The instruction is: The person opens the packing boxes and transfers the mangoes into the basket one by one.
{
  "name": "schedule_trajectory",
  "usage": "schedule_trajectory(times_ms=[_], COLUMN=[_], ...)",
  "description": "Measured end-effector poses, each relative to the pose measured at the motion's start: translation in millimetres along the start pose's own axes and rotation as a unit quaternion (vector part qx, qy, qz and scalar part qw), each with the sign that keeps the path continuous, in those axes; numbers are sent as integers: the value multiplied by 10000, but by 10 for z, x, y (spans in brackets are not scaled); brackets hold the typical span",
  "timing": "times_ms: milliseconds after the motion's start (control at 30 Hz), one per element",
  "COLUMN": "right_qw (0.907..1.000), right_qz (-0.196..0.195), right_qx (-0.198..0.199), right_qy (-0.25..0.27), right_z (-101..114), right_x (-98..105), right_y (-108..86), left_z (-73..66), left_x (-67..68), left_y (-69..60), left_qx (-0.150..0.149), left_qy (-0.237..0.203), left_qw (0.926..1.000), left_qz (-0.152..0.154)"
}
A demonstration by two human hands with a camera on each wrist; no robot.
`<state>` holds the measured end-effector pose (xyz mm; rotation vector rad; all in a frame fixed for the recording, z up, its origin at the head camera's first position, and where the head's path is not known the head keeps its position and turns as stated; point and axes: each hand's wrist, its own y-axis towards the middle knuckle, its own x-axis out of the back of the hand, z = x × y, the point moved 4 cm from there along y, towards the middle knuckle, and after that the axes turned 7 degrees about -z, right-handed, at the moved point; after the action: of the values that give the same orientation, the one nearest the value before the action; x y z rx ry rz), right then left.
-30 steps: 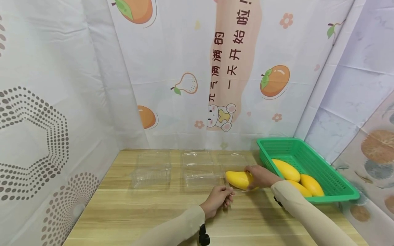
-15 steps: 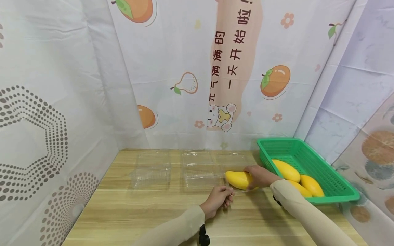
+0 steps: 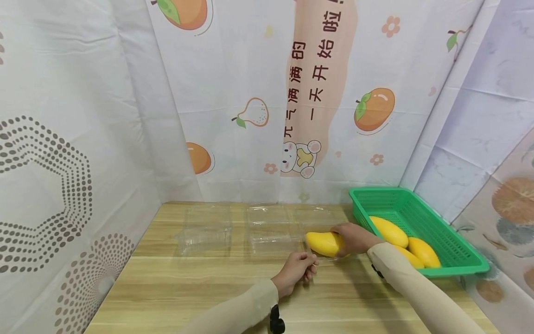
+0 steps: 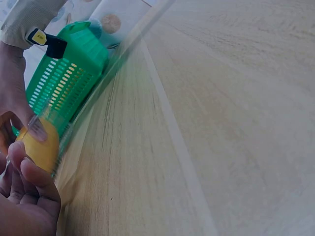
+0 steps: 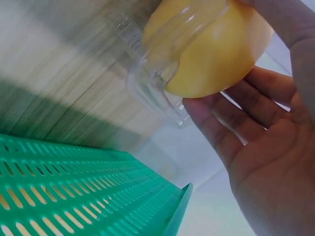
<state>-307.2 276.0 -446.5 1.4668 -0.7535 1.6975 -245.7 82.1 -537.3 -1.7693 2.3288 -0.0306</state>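
A yellow mango (image 3: 323, 244) lies in the rightmost clear plastic container (image 5: 155, 96), partly covered by my right hand (image 3: 356, 239). That hand grips the mango's right end, thumb on one side and fingers on the other, as the right wrist view (image 5: 266, 123) shows. At the container's near left corner is my left hand (image 3: 294, 272), its fingers curled. In the left wrist view its thumb and fingertips (image 4: 34, 172) seem to pinch the container's edge, though the thin plastic is hard to make out there.
Right of the container stands a green basket (image 3: 459, 246) with several mangoes (image 3: 423, 252) inside. Two more clear containers, one in the middle (image 3: 271, 227) and one at the left (image 3: 206, 232), stand with lids raised along the back of the wooden table (image 3: 200, 287).
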Motion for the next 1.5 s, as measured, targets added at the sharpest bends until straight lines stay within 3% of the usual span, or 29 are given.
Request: schedule_trajectory(times_ms=[167,700,1000,1500], right_qw=[9994,9972,9897,9912], right_qz=[-232,-668,-1247,-1251], right_qx=[185,239,405,-117], right_qy=[-179,-227,-580,-421], right_z=[0,22,76,-3], right_x=[55,141,261,428], right_y=[-14,-64,-96,-162], left_z=[1,23,28,28], left_x=[0,-1,7,11], left_y=[12,11,13,14], left_qx=[-45,-14,-63,-55], left_qy=[27,-40,-41,-8], left_qw=[10000,10000,10000,10000], left_qz=[1,-59,-54,-55])
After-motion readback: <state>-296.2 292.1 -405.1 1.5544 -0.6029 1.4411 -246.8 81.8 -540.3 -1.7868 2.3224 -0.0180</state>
